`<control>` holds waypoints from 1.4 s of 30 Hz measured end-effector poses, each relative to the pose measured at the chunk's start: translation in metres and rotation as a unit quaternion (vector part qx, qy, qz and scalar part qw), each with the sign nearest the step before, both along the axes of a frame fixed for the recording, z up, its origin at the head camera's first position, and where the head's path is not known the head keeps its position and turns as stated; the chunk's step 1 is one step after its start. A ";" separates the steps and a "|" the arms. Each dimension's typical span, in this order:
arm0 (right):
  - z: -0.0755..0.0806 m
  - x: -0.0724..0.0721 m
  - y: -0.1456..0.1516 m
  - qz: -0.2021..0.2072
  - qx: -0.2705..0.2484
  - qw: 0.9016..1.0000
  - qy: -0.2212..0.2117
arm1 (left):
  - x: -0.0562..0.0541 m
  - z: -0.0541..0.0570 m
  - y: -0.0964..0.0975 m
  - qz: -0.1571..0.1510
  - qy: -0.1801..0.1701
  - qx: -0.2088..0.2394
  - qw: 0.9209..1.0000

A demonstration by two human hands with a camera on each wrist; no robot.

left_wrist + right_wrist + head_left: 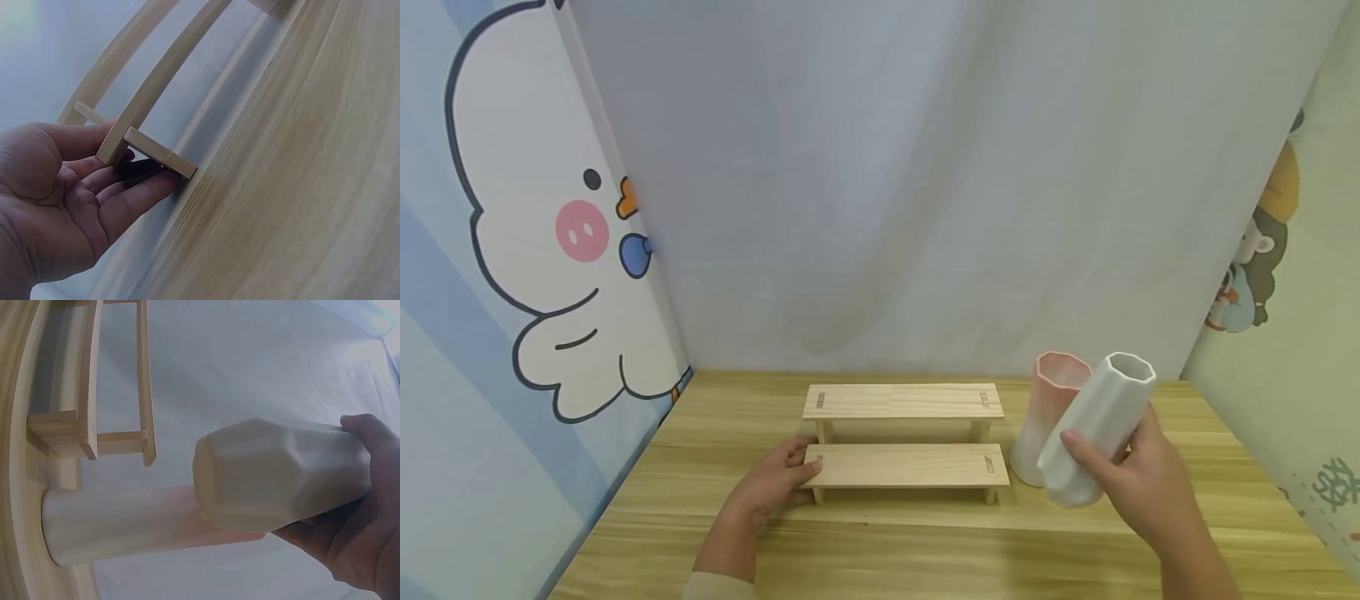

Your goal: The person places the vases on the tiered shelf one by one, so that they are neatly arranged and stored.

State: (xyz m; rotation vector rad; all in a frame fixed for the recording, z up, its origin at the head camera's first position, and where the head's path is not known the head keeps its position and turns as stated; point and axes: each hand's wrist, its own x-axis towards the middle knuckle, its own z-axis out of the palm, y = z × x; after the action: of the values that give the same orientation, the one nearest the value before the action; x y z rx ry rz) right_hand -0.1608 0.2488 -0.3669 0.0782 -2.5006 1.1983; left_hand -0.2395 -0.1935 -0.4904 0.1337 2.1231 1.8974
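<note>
No readable text, labels, brands, numbers — no legible signs

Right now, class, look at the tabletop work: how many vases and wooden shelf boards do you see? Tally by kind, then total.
Vases: 2 (white faceted vase, pink-and-white vase)
Wooden shelf boards: 2 (upper board, lower board)
Total: 4
</note>
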 end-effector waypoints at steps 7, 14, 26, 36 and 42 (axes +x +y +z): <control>-0.007 0.001 -0.017 0.038 -0.012 0.999 -0.004 | 0.001 0.001 0.000 -0.002 0.002 -0.001 1.000; -0.014 -0.001 -0.034 0.067 -0.036 0.997 -0.022 | 0.002 0.001 0.000 0.003 0.003 -0.004 1.000; -0.032 -0.003 -0.063 0.101 -0.031 0.994 -0.019 | 0.002 0.000 -0.001 -0.005 0.000 0.008 1.000; -0.043 -0.004 -0.083 0.146 -0.058 0.987 -0.015 | 0.001 -0.002 -0.002 -0.005 0.002 0.007 1.000; -0.043 -0.003 -0.094 0.153 -0.059 0.986 -0.028 | 0.001 -0.001 -0.002 -0.005 0.003 0.004 1.000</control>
State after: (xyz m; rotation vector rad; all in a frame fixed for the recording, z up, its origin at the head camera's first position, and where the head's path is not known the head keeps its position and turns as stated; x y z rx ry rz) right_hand -0.1635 0.1552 -0.4104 0.4172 -2.5236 1.4853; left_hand -0.2387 -0.1951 -0.4914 0.1515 2.1150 1.9008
